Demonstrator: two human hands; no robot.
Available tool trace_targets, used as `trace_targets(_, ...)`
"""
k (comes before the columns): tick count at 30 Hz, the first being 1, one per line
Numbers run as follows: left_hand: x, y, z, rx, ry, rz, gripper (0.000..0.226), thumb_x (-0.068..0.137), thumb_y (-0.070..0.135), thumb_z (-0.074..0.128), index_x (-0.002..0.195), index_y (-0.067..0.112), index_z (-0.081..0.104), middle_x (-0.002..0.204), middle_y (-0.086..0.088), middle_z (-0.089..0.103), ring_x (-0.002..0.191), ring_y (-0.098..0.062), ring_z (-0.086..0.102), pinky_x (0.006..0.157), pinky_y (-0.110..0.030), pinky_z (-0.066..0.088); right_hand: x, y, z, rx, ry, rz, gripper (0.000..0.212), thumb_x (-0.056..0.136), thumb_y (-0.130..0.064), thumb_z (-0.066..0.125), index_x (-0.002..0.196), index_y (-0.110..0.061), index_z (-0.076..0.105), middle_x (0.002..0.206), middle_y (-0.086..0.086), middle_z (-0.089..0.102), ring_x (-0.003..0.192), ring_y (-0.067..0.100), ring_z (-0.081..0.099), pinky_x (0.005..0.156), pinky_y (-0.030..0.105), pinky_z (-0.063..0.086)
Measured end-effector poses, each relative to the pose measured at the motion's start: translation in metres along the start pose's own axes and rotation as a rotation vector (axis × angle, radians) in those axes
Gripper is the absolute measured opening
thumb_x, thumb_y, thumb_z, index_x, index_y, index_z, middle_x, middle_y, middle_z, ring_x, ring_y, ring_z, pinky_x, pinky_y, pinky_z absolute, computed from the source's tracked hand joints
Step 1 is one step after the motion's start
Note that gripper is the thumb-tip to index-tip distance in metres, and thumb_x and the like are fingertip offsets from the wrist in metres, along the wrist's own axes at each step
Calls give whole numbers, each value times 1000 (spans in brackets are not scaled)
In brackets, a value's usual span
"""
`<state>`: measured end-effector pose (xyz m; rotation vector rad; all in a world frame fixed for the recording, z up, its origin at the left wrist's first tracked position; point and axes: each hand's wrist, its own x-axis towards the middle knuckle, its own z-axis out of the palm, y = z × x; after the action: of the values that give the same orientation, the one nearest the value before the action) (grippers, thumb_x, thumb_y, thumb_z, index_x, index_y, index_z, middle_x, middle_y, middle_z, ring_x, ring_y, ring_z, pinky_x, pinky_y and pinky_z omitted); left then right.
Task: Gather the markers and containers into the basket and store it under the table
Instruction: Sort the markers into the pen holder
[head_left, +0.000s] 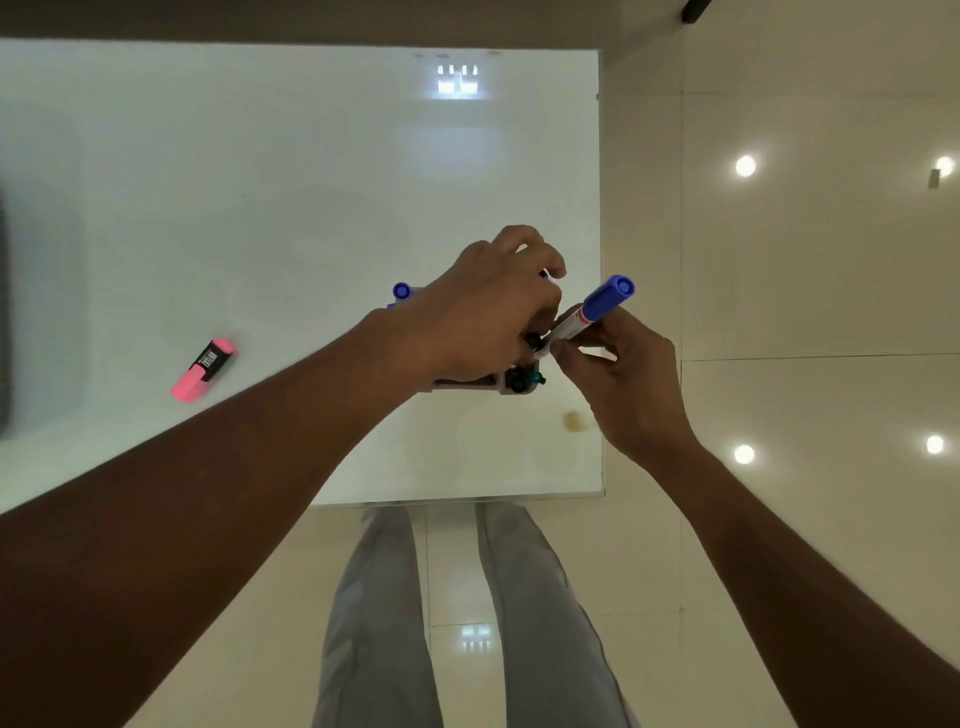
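Fingers of right hand (626, 382) pinch blue-capped marker (597, 306); left hand (483, 317) fingers curl round markers (402, 291) in container (467, 385) on table (260, 208).

A glossy white tabletop (260, 182) stretches beyond my left hand (483, 317); right of my right hand (628, 384), cream floor tiles (805, 286) mirror round lights (745, 166).

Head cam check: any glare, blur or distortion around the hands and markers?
Head view: ceiling-light spots glare on the glossy floor, a bright reflection sits near the far edge of the table; wide-angle stretch swells both forearms near the frame edges; blue marker and pink highlighter look crisp, no motion blur.
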<state>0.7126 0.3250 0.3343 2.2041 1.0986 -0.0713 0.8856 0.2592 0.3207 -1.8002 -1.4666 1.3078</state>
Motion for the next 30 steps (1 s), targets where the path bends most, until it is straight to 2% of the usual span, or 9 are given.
trace_targets(4,-14,1,0,-40,-31,-25,9,76,26,74,80,24,66,146,9,36,145,-21,7,110,-39,23,0,-4,2,-26,-41,-31,15,89,-5,65,104,-10,65,88,-13,68,85,-4,65,71,3,47)
trace_targets(7,-22,2,4,-85,-30,-50,13,73,27,78,76,25,67,147,12,34,146,-19,5,112,-41,25,0,-7,4,-77,-87,-79,22,88,-5,66,108,-15,67,87,-24,64,82,-10,63,75,2,46)
trace_targets(9,-26,3,5,-168,-33,-102,16,71,26,80,75,26,65,147,15,32,145,-15,5,110,-41,31,0,-6,5,-111,-129,-84,23,88,-4,66,105,-19,67,86,-25,63,81,-8,63,77,1,46)
trace_targets(14,-28,3,4,-344,-66,-193,19,67,17,83,75,23,67,147,19,30,140,-5,10,91,-39,49,1,-5,2,-285,-296,-87,28,88,-4,65,111,-19,69,89,-14,66,78,6,64,78,11,52)
trace_targets(18,-26,0,4,-356,-100,-208,19,69,17,83,82,22,69,149,17,29,142,-4,6,101,-35,44,3,-15,-2,-349,-256,-106,37,85,-12,70,120,-21,63,84,-21,60,71,3,64,71,12,53)
trace_targets(22,-26,-8,5,-459,-123,-259,39,69,14,82,105,15,69,123,22,49,138,5,7,103,-36,45,10,-22,-5,-398,-253,-188,22,86,-14,69,107,-17,67,87,-9,67,73,13,67,71,26,58)
trace_targets(25,-27,-9,7,-457,-111,-258,38,67,20,85,102,18,70,127,28,48,136,9,7,104,-36,43,12,-26,-6,-458,-255,-276,13,83,-11,69,96,-11,71,83,5,71,71,21,63,71,38,55)
trace_targets(27,-29,-10,9,-445,-131,-255,44,68,24,86,108,19,69,120,32,50,138,6,7,109,-33,36,13,-26,-5,-511,-261,-294,14,82,-13,71,95,-11,74,83,7,70,71,22,61,72,37,53)
trace_targets(30,-30,-9,10,-376,-107,-271,34,69,26,85,99,20,71,123,23,50,139,1,12,105,-30,38,16,-20,1,-550,-295,-244,16,83,-15,73,99,-14,76,87,7,68,73,21,59,73,37,51)
